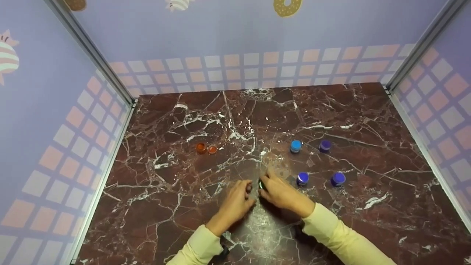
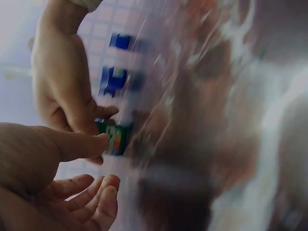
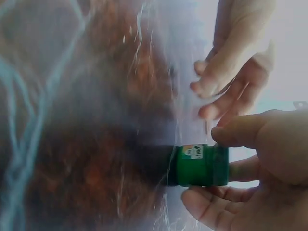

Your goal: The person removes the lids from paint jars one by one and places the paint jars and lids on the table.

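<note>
A small green paint jar [image 3: 195, 166] with a label on its side stands near the middle of the table, its ribbed lid on top. My right hand [image 1: 281, 193] holds it by the lid, thumb on one side and fingers on the other. From above, only a sliver of the green jar [image 1: 261, 184] shows past the fingers. Just to its left is my left hand [image 1: 235, 201], fingers loosely bent and nothing between them. In the left wrist view, the left thumb overlaps the jar's label.
To the right stand a light blue jar [image 1: 296, 146], a purple jar [image 1: 325, 145] and two dark blue jars, one nearer [image 1: 303, 179] and one farther right [image 1: 338, 179]. An uncovered orange jar [image 1: 201, 148] sits at the left beside its orange lid [image 1: 212, 149]. Patterned walls [image 1: 254, 70] enclose the marbled table.
</note>
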{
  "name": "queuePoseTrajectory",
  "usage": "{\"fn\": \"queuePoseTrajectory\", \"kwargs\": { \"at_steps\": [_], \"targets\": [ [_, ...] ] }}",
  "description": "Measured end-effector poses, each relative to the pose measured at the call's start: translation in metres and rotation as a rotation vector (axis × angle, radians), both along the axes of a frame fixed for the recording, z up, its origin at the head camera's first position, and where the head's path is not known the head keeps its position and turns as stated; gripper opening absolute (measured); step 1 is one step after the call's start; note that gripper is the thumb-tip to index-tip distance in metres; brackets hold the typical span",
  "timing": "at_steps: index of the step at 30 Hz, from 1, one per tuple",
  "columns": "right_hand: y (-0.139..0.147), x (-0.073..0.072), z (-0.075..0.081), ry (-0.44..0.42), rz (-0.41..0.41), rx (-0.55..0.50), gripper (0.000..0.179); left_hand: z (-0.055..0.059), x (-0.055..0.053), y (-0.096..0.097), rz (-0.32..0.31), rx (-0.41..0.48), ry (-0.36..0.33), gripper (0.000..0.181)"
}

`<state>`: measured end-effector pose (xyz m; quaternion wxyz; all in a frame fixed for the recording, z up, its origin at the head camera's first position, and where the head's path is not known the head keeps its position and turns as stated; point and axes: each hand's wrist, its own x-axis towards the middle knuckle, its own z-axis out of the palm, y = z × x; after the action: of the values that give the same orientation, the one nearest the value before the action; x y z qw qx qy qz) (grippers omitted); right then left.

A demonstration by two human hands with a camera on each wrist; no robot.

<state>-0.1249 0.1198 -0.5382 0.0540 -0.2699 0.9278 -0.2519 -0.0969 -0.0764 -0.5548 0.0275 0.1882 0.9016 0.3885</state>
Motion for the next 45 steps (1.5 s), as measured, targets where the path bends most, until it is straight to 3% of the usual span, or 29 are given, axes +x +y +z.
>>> {"fn": "queuePoseTrajectory", "kwargs": {
  "at_steps": [8, 14, 17, 23, 28, 31, 38, 45],
  "targets": [
    [-0.002, 0.014, 0.003, -0.049, 0.034, -0.029, 0.035, -0.005, 0.009, 0.011, -0.01, -0.021, 0.022, 0.051],
    [-0.004, 0.025, 0.002, 0.018, 0.031, -0.081, 0.024, -0.009, 0.013, 0.015, -0.047, -0.049, 0.067, 0.043],
    [-0.006, 0.03, 0.003, 0.009, 0.011, -0.107, 0.025, -0.011, 0.013, 0.016, -0.053, -0.046, 0.099, 0.042],
    [-0.01, 0.035, 0.005, -0.071, -0.062, -0.148, 0.033, -0.013, 0.013, 0.019, -0.08, -0.04, 0.091, 0.045],
    [-0.011, 0.037, 0.005, -0.072, -0.115, -0.186, 0.034, -0.014, 0.011, 0.02, -0.1, -0.06, 0.123, 0.038],
    [-0.012, 0.041, 0.004, -0.005, -0.144, -0.156, 0.034, -0.016, 0.01, 0.019, -0.105, -0.051, 0.143, 0.032],
    [-0.017, 0.05, 0.003, 0.296, -0.166, 0.048, 0.035, -0.016, 0.011, 0.02, -0.107, -0.02, 0.143, 0.029],
    [-0.021, 0.051, 0.004, 0.323, -0.176, 0.128, 0.036, -0.014, 0.009, 0.02, -0.114, -0.082, 0.165, 0.032]
  ]
}}
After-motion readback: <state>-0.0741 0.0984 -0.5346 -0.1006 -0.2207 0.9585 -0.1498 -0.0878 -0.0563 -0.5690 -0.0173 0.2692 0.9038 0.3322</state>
